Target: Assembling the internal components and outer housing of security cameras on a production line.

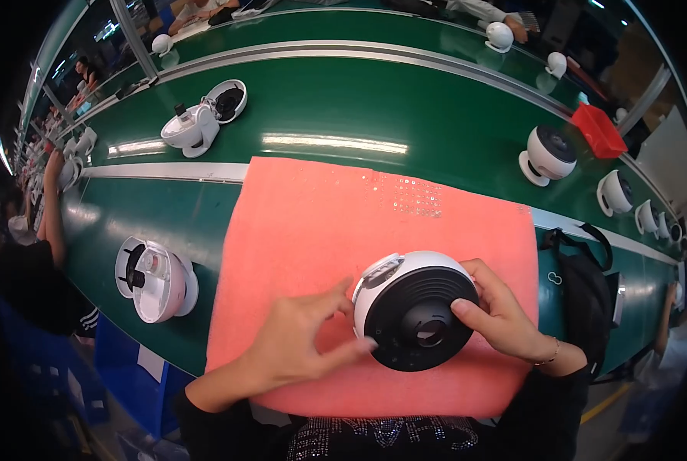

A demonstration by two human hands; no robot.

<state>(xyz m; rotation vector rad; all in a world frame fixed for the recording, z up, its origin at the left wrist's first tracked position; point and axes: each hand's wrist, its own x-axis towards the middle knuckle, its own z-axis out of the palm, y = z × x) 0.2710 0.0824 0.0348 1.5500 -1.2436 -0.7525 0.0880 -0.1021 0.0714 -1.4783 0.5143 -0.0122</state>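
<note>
A round white device (pixel 416 311) with a black ribbed face and a central black knob lies tilted over an orange-pink cloth. My right hand (pixel 505 315) grips its right side, thumb on the black face and fingers behind the white shell. My left hand (pixel 305 330) is at the device's left side, its thumb and fingers spread apart. The left thumb tip is by the lower rim of the black face; whether it touches, I cannot tell. A white flap-like part (pixel 382 267) juts from the shell's upper left.
The cloth (pixel 282 230) covers the bench before me. An opened white device (pixel 156 278) stands at left. On the green conveyor (pixel 305 100) are another opened unit (pixel 193 129) and a finished-looking one (pixel 549 154). A red bin (pixel 598 131) and black bag (pixel 585 284) lie right. Co-workers sit around.
</note>
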